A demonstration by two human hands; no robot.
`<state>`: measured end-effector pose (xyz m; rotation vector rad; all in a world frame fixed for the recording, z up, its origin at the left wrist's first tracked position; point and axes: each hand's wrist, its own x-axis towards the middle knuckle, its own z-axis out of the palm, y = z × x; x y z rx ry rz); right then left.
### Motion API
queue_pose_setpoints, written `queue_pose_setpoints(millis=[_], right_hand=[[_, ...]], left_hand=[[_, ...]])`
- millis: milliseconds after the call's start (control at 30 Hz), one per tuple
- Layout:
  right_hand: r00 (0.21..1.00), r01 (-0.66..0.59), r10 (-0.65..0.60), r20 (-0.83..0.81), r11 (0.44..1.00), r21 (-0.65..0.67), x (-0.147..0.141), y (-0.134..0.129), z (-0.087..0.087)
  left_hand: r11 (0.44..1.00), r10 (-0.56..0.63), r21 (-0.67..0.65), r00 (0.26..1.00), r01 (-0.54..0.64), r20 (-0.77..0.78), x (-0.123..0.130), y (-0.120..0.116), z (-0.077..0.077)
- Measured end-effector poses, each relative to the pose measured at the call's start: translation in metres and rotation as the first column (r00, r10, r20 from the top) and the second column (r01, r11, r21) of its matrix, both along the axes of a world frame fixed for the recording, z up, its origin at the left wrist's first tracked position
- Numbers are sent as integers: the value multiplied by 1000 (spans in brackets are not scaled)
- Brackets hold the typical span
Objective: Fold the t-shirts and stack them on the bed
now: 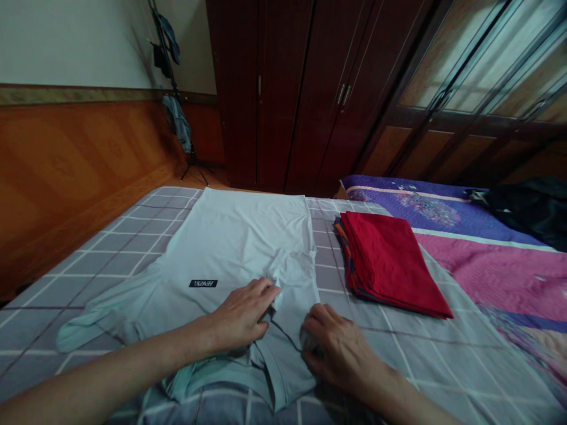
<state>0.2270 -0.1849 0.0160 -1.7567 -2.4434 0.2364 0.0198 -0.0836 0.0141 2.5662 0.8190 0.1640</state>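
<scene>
A pale T-shirt (230, 236) lies spread on the bed, its neckline toward me and its hem at the far edge. A small black label with white lettering (203, 284) shows on its chest. My left hand (245, 310) rests on the middle of the shirt, fingers stretched out and thumb apart. At the shirt's right edge my right hand (336, 345) is closed, its fingers curled round a bunch of the fabric. The right side is folded inward over the body, and the left sleeve (88, 321) lies out flat.
A folded stack with red cloth on top (390, 260) lies to the right on the grey checked bedsheet (146, 236). Beyond it are a purple and pink bedspread (460, 254) and a dark garment (527, 206). Dark red wardrobes (283, 94) and a coat stand (172, 71) stand behind.
</scene>
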Motion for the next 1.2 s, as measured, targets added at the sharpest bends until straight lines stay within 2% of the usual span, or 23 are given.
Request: queue_pose_setpoints(millis=[100, 233, 333, 467, 567, 667, 767, 867, 1067, 1200], right_hand=[[994, 30, -44, 100, 991, 130, 8, -9, -11], [972, 124, -176, 155, 947, 295, 37, -21, -19], [978, 165, -195, 70, 938, 305, 50, -32, -23], [978, 208, -187, -96, 925, 317, 39, -37, -30], [974, 224, -197, -114, 919, 326, 30, -35, -32], [957, 288, -265, -114, 891, 352, 33, -38, -30], [940, 339, -293, -176, 868, 364, 38, -45, -28], [923, 372, -310, -226, 868, 329, 33, -46, -31], [925, 365, -378, -23, 872, 326, 23, -35, -35], [928, 325, -369, 56, 874, 362, 33, -44, -36]], left_hand=[[984, -15, 178, 995, 33, -103, 7, -3, 1], [930, -29, 360, 989, 80, -145, 17, -6, 4], [923, -118, 357, 989, 142, -86, 21, -7, 3], [919, -183, 350, 983, 183, -34, 31, -9, -6], [893, -235, 373, 968, 251, -89, 39, -11, -10], [857, -298, 408, 949, 314, -103, 41, -15, -7], [829, -328, 456, 942, 324, -74, 40, -18, -4], [826, -345, 457, 937, 331, -55, 41, -17, -4], [801, -392, 460, 916, 384, -82, 40, -18, -4], [808, -423, 404, 899, 429, -109, 30, -17, -7]])
